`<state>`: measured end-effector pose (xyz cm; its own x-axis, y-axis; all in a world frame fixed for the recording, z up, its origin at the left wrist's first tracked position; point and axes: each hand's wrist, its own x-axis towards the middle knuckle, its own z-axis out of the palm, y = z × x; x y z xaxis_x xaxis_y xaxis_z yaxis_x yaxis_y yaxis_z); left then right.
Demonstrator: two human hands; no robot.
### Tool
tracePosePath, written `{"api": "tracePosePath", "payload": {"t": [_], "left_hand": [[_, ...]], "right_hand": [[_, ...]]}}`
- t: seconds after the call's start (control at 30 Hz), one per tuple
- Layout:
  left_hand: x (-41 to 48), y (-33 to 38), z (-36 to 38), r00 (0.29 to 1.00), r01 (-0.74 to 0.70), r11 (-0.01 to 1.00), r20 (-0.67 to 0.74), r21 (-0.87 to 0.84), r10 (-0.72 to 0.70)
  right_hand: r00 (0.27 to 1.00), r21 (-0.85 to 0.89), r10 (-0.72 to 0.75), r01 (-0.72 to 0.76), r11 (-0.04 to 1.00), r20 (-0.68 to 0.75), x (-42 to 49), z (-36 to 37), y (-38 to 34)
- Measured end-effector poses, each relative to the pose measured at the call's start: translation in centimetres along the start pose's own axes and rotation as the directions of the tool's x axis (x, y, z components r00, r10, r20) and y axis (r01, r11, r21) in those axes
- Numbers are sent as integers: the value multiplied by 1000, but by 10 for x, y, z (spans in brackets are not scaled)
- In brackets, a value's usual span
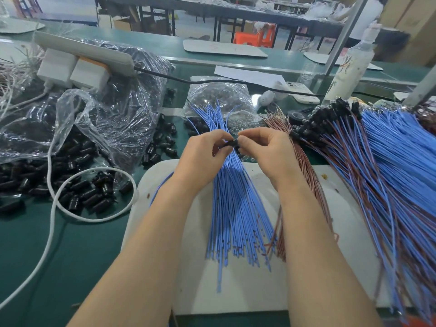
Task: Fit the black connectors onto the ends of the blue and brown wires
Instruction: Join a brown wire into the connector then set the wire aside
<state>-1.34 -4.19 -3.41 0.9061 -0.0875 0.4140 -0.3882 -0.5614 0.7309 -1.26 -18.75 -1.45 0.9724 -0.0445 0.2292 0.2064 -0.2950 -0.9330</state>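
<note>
Head: left hand (pixel 203 154), right hand (pixel 266 149) pinch black connector (pixel 232 143).

Blue wires (pixel 226 208) fan across a white mat (pixel 236 293), flanked by reddish-brown wires (pixel 306 171). The mixed bundle (pixel 377 175) at right alternates blue and brown strands, capped in black. Glossy black connectors (pixel 77 187) lie on the dark green table top (pixel 70 251); a single black connector (pixel 232 143) shows at centre. Also visible: a clear plastic bag (pixel 111 109), a white cable (pixel 50 223), a white plug block with an orange face (pixel 90 73) and an orange stool (pixel 257 36).
</note>
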Motion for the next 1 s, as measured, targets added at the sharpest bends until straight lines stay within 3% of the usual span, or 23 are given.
{"api": "tracePosePath", "payload": {"t": [0.13,0.3,0.53,0.8,1.0], "left_hand": [[0,0,2,1000,6,1000,-2,29,-6],[1,-5,2,996,75,996,-48,-57,-77],[0,-5,1,994,53,967,-81,-250,-76],[0,-3,0,997,35,964,-62,-265,-53],[-1,-3,0,998,28,963,-51,-269,-43]], "right_hand": [[1000,-154,-12,11,988,-7,0,4,1],[992,-77,-44,35,996,-115,-2,-2,-3],[994,-97,-101,96,991,-43,-7,5,-13],[979,-148,-205,201,968,-11,-8,7,-17],[965,-260,-245,213,942,-95,-8,8,-16]]}}
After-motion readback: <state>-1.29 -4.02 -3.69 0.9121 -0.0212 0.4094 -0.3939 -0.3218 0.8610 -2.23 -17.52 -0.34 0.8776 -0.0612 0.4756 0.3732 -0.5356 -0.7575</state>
